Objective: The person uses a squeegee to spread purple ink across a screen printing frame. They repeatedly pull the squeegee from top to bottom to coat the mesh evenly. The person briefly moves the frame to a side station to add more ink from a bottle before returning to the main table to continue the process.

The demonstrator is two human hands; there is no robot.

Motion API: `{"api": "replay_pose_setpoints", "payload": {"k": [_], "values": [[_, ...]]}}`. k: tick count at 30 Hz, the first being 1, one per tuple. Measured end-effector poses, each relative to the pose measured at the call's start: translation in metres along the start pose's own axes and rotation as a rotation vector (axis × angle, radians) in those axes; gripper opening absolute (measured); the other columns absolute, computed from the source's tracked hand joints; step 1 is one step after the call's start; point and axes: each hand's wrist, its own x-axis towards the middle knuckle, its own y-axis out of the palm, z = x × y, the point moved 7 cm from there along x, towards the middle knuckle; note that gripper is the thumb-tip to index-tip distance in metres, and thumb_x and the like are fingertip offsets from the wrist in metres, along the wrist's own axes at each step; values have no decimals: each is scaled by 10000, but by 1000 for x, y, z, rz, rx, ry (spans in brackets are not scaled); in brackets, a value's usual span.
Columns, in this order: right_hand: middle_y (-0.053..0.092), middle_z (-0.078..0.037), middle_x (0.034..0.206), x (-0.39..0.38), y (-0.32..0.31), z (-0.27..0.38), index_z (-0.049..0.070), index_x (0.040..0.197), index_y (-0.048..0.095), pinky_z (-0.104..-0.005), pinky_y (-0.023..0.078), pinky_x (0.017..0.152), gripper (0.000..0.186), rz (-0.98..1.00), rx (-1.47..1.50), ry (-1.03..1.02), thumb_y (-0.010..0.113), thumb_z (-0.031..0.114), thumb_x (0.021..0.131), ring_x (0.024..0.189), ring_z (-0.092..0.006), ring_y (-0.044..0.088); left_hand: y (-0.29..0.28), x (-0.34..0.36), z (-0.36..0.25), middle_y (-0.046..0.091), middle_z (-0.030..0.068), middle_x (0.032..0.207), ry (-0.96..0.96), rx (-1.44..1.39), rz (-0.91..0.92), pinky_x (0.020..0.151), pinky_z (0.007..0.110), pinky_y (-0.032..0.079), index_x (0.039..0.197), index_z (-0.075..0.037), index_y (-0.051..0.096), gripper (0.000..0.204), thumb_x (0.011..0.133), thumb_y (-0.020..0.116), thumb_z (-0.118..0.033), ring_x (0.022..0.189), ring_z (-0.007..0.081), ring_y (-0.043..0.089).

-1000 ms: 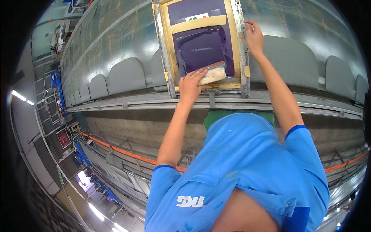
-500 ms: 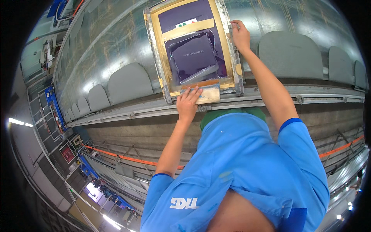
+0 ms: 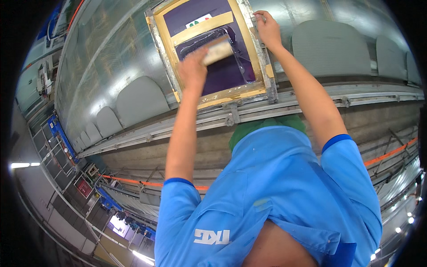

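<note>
My left hand (image 3: 193,69) is closed on a squeegee (image 3: 219,51) with a pale wooden handle. The squeegee lies tilted across the dark mesh (image 3: 227,73) of a printing screen, around the middle of its window; motion blurs both. Wet dark ink shines on the mesh around the blade. Fingers curled, my right hand (image 3: 268,30) grips the right rail of the metal screen frame (image 3: 259,53) near its far end. Yellow tape lines the inside of the frame, and a tape strip (image 3: 209,25) crosses above the window, beside a white label (image 3: 198,20).
The screen rests on a long glossy table. Grey rounded pads (image 3: 331,51) lie in a row to the right, and more grey pads (image 3: 141,101) to the left. A metal rail (image 3: 302,103) with small stops runs along the near edge, close to my body.
My left hand has carried the squeegee from the near edge of the screen up to the middle of the mesh. My right hand stays at the frame's right rail.
</note>
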Motion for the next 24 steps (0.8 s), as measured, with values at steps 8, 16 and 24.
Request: {"api": "replay_pose_setpoints", "payload": {"k": [8,16,24], "values": [[681,-194,762,0,-3,0,167,1119,671,-461,505,734,240,26,-49,80,529,302,981,757,-387,671,-1,-39,-9,708,-18,1196,34,-27,70,811,383,498,1157,-285,732,557,736,621,62,1079,183,666],[678,-175,726,2,-7,-5,152,1115,678,-436,505,687,255,6,-49,42,536,315,980,712,-343,679,10,-17,-10,726,-4,1131,35,34,18,761,428,488,1073,-231,740,468,743,589,63,966,227,688],[679,-221,776,3,-6,-3,178,1114,673,-479,510,724,225,-4,-66,65,536,296,979,793,-429,671,4,-11,-7,704,22,1201,-81,-40,154,817,397,516,1162,-237,727,493,762,616,29,1052,245,676]]}}
